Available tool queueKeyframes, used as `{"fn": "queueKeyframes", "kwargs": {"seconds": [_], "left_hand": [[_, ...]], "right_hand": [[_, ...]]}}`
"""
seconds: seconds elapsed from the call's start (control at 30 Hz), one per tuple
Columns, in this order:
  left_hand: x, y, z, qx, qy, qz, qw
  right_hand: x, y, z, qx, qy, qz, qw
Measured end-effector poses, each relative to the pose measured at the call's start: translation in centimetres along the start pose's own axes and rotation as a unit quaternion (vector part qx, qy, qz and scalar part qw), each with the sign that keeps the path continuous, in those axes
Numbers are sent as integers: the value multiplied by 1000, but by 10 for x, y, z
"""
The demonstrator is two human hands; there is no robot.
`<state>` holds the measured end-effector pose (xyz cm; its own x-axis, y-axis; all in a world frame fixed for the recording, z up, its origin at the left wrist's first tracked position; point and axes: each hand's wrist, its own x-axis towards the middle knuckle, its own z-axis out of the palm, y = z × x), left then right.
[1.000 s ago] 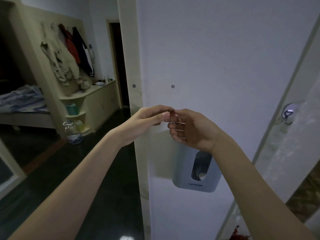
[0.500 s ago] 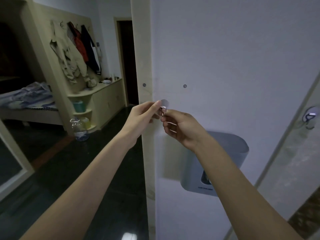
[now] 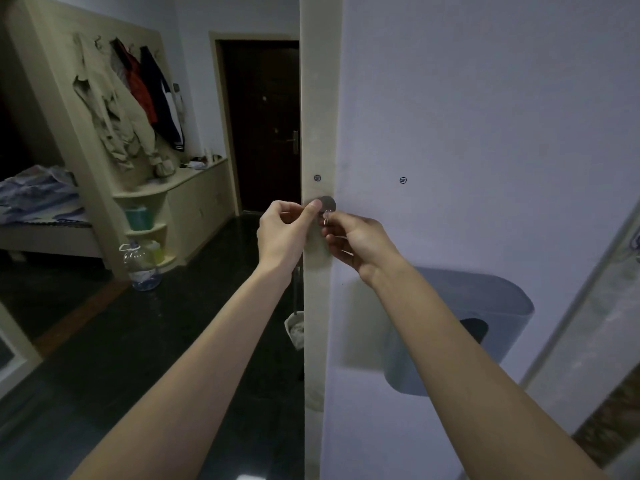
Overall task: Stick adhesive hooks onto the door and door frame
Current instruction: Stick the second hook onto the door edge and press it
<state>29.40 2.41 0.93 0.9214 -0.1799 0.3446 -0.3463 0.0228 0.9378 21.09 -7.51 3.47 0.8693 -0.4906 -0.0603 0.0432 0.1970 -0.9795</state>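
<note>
A round grey adhesive hook lies flat against the beige door frame strip, just below a small round sticker. My left hand presses its thumb on the hook's left edge. My right hand pinches the small metal hook loop hanging under the disc. The white door spreads to the right, with a second small sticker on it.
A grey wall-mounted dispenser box juts from the door below my right forearm. Another hook shows at the right edge. To the left are a dark floor, a water jug, shelves, hanging coats and a bed.
Both hands rose with the hook from chest height to the frame strip, and the disc now rests against it. The camera view shifted left and closer.
</note>
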Motion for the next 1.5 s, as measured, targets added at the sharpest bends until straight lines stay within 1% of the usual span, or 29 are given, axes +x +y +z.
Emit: {"fn": "queueKeyframes", "kwargs": {"seconds": [0.47, 0.8, 0.9, 1.03, 1.23, 1.37, 1.5], "left_hand": [[12, -14, -3, -5, -10, 45, 999], [17, -17, -3, -1, -16, 71, 997], [17, -17, -3, 16, -9, 82, 996], [19, -16, -6, 30, -17, 91, 995], [25, -19, -17, 88, -42, 147, 984], [26, -23, -17, 103, -35, 156, 982], [24, -23, -17, 115, -25, 166, 979]], "right_hand": [[12, 7, 10, -54, 42, -34, 997], [13, 9, 19, -59, 85, -63, 993], [14, 13, 22, -71, 106, -86, 988], [17, 22, 24, -127, 130, -128, 975], [13, 18, 16, -171, 101, -141, 970], [17, 19, 11, -235, 115, -156, 952], [18, 16, 1, -350, 155, -203, 901]]}}
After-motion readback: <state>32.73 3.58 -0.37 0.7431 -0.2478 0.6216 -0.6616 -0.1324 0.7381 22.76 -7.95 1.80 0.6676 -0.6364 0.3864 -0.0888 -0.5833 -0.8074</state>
